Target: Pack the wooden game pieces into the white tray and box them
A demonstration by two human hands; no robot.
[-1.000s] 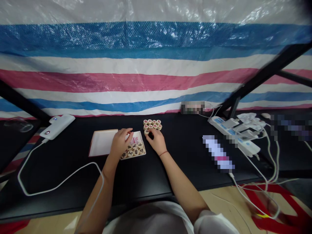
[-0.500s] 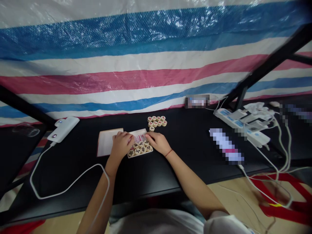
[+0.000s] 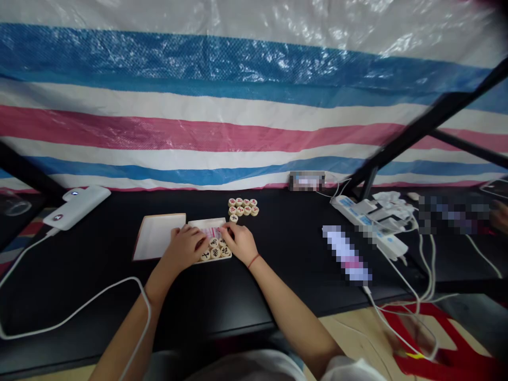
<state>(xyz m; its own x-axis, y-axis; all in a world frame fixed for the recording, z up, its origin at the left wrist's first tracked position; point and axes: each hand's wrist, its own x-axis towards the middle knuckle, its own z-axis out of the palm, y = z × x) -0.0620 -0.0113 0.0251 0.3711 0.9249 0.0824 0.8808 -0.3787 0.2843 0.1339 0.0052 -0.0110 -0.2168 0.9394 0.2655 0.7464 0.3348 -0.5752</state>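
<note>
A small white box [image 3: 194, 224] on the black table holds several round wooden pieces [image 3: 215, 253] with dark characters, and a pink-and-white sheet shows behind them. My left hand [image 3: 187, 245] lies over the box's left side with its fingers bent; whether it grips a piece is hidden. At the box's upper right corner is my right hand [image 3: 239, 241], thumb and fingers close together, with nothing clearly visible between them. Just beyond it stand stacked pieces with red characters [image 3: 243, 207] and one piece with a dark character [image 3: 234, 218].
An open box lid [image 3: 159, 238] lies left of the box. A white power bank [image 3: 78, 206] with a cable is at the far left. To the right are a blurred phone [image 3: 347, 254], a power strip [image 3: 369, 225] and cables. Another person's hand [image 3: 499, 216] shows at the right edge.
The view has shifted, so the table things appear further left. My left hand has moved slightly right over the box and covers more of the left pieces. My right hand stays by the corner.
</note>
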